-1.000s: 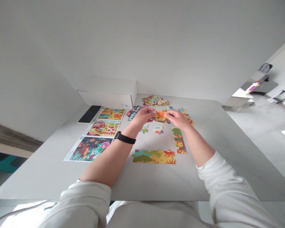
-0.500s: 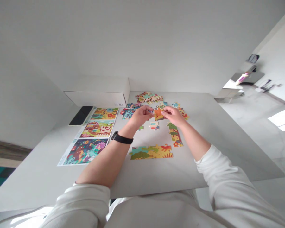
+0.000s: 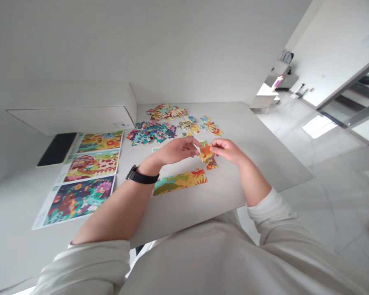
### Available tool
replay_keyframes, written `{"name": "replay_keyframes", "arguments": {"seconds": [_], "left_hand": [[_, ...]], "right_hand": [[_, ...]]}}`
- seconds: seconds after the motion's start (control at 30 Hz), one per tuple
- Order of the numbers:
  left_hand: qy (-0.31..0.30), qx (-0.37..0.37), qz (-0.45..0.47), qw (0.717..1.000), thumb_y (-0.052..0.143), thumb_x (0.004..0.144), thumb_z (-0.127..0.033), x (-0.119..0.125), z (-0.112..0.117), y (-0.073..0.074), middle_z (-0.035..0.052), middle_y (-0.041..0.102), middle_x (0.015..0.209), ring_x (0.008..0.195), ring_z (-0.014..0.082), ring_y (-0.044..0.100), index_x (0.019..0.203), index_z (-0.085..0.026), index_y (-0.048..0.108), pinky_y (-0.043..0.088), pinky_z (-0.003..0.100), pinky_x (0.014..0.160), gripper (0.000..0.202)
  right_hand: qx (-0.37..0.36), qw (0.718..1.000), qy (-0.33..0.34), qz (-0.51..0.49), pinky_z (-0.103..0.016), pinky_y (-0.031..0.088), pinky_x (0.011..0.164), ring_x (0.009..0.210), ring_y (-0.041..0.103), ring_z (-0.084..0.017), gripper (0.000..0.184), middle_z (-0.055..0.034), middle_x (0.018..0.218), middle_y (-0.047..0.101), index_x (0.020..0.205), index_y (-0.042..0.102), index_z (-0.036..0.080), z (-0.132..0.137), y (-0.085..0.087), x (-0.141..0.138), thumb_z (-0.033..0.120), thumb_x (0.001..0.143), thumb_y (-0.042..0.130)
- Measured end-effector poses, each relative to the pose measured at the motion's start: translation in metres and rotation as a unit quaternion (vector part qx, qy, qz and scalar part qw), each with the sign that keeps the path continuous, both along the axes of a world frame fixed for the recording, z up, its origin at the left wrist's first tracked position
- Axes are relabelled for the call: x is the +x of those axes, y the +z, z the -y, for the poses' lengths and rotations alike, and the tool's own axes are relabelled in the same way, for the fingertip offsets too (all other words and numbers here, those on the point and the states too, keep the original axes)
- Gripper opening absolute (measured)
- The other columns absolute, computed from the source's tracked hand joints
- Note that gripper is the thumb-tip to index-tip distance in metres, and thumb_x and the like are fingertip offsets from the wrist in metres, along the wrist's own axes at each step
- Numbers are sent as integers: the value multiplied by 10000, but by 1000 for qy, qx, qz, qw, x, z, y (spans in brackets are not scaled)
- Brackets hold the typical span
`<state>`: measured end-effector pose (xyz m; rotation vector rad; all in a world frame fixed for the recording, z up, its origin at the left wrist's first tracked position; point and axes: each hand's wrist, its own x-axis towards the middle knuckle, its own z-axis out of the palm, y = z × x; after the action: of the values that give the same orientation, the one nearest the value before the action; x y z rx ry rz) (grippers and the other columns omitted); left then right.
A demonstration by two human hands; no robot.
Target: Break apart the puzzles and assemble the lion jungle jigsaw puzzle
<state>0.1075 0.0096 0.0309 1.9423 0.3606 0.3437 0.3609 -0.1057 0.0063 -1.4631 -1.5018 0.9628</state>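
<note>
An orange and yellow puzzle piece is between my two hands, above a joined column of puzzle pieces. My right hand pinches its right edge. My left hand has thumb and fingers drawn together at its left edge. Closer to me lies a joined puzzle strip with a green tree and a yellow ground. My left forearm and hand partly cover the table behind the strip, where a bit of a loose piece peeks out.
Heaps of loose pieces lie at the back: a dark blue heap, a reddish heap and yellow-blue pieces. At left are picture sheets, a black phone and a white box against the wall.
The view has turned to the right, so the table things sit further left. Both hands have come nearer with the orange piece, which is now over the joined column.
</note>
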Motion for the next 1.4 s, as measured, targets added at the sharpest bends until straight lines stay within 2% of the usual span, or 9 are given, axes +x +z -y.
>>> {"name": "replay_keyframes", "arguments": {"seconds": [0.13,0.23,0.4,0.53,0.63,0.73,0.87,1.1,1.4], "left_hand": [[-14,110,-94,989,622,905,-413,5,15,4,46,806,1075,956,205,748,1271,-238,706,554,303,847,415],[-21,213,-180,960,628,898,-425,7,20,1,39,789,1138,945,212,732,1251,-252,729,527,304,845,406],[-65,308,-276,908,714,872,-446,8,32,-3,75,721,1284,1098,263,694,1287,-239,685,507,332,908,464],[-55,372,-313,872,816,821,-393,7,51,-1,122,650,1340,1161,311,669,1377,-227,622,521,368,912,612],[-46,399,-332,853,846,812,-346,7,65,1,150,624,1347,1177,335,663,1365,-216,612,541,380,876,614],[-51,408,-335,847,844,815,-294,6,74,1,160,639,1297,1124,339,686,1293,-195,630,554,387,841,533],[-55,415,-305,855,795,846,-232,5,77,-5,151,672,1225,1053,327,716,1265,-182,630,549,384,821,453],[-68,430,-288,853,739,858,-188,6,77,-15,143,688,1173,998,304,726,1245,-175,644,536,380,838,399],[-73,429,-263,861,622,930,-190,1,79,-16,138,680,1126,958,286,705,1213,-181,680,520,385,807,289]], "right_hand": [[-46,998,-26,-37,-291,468,673,689,562,-159,477,-6,761,640,884,684,207,42,-11,0,669,813,782],[-60,997,-38,-35,-287,464,672,697,567,-159,474,-9,774,652,892,680,211,59,-21,-5,663,805,789],[-87,995,-52,-11,-265,386,599,650,498,-138,454,14,740,603,885,652,213,70,-29,-5,654,830,747],[-110,993,-35,11,-259,336,561,602,437,-125,439,45,685,534,902,647,213,72,-29,-5,644,853,714],[-109,994,-20,20,-257,351,575,622,467,-127,415,42,693,555,903,656,201,69,-30,-7,611,863,706],[-96,995,-8,6,-271,419,636,688,555,-145,380,14,784,643,1001,687,188,66,-34,-8,529,839,736],[-76,996,-28,26,-286,455,664,698,609,-161,390,21,794,671,1158,672,196,64,-43,-8,391,826,730],[-45,987,-69,136,-289,445,660,693,620,-173,231,16,773,700,1073,707,221,64,-50,-12,268,851,662],[-52,981,-75,170,-283,432,640,682,622,-172,180,11,774,708,1023,695,225,68,-51,-12,302,861,687]]}}
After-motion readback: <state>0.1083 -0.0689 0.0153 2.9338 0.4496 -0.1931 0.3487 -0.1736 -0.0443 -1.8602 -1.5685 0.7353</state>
